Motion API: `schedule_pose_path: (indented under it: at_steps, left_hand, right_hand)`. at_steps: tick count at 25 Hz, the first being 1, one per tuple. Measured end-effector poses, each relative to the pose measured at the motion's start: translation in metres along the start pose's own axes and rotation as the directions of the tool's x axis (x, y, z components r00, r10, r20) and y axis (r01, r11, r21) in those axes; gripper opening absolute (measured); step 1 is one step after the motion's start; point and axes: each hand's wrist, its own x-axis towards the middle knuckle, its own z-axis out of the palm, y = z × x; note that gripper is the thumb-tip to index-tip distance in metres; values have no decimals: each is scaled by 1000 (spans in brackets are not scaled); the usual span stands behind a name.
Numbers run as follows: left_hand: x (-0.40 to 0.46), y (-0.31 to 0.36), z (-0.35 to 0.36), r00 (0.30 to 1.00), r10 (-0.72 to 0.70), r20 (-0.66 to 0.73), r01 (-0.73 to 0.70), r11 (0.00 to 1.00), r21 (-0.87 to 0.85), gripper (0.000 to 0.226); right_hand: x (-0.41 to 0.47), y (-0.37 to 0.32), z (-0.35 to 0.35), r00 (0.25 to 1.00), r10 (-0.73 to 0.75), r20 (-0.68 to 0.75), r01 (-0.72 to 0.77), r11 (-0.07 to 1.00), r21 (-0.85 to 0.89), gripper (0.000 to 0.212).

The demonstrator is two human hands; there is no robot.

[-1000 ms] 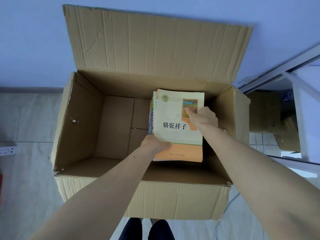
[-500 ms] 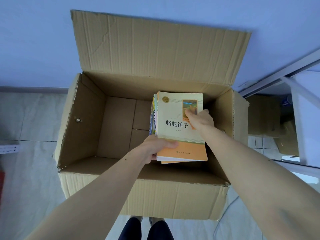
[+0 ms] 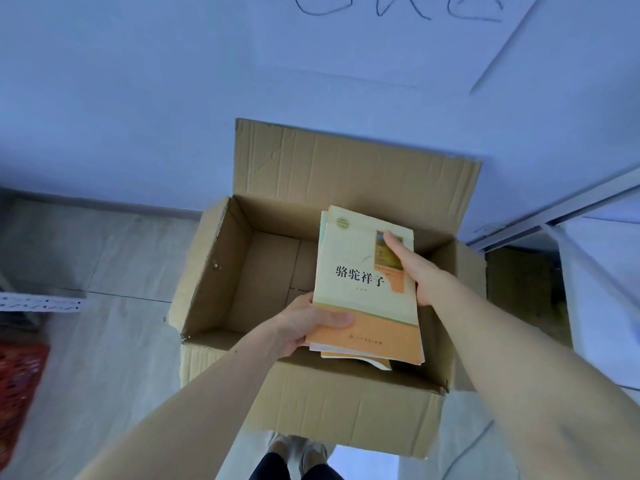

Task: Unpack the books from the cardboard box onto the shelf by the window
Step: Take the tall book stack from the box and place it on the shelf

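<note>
Both hands carry a small stack of paperback books (image 3: 367, 289) above the open cardboard box (image 3: 311, 407). The left hand (image 3: 304, 323) grips the stack's near left corner, thumb lying across the orange band of the top cover and the other fingers hidden beneath, presumably bearing the weight from below. The right hand (image 3: 415, 271) clasps the far right edge, thumb pressed flat on the cover picture, its fingers out of sight behind the stack. Holding opposite corners likely keeps the loose books from fanning apart; the lower ones already peek out unevenly just below the left thumb. The stack tilts a little, its far end raised, hovering over the right half of the box. The box floor to the left of the left-hand fingers looks bare. The box stands on the floor with its back flap (image 3: 353, 178) leaning against the wall, leaving the opening free. The shelf is probably the white unit (image 3: 602, 306) beyond the right hand, though that is uncertain.
</note>
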Motion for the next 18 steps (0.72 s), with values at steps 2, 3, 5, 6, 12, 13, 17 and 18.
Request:
schedule_pose_path:
  at_steps: [2, 3, 5, 6, 12, 13, 17, 18]
  left_hand:
    - [-31, 4, -1, 998, 62, 7, -62, 998, 12, 69]
    - [-47, 6, -3, 995, 96, 2, -96, 995, 14, 69]
    - [-83, 12, -9, 984, 180, -10, -179, 983, 26, 69]
    - [-102, 15, -13, 975, 221, -18, -220, 975, 36, 70]
    - [-231, 40, -49, 867, 494, -66, -487, 868, 100, 75]
    - [-254, 41, -59, 844, 528, -88, -519, 848, 109, 77]
    - [-354, 31, -107, 736, 641, -217, -626, 767, 141, 79]
    - [-379, 24, -121, 709, 660, -247, -646, 749, 147, 79]
  right_hand:
    - [-25, -12, 9, 999, -9, 46, 11, 999, -32, 71]
    - [-39, -18, 15, 998, -10, 65, 13, 999, -46, 73]
    - [-70, -29, 32, 995, -17, 101, 24, 998, -60, 74]
    - [-84, -34, 41, 993, -30, 118, 37, 997, -62, 75]
    - [-186, -81, 140, 927, -133, 352, 172, 982, -83, 77]
    - [-205, -88, 160, 910, -142, 391, 192, 977, -93, 80]
    - [-283, -109, 254, 801, -190, 567, 325, 934, -147, 90]
    - [-302, -111, 280, 782, -201, 591, 362, 917, -168, 89]
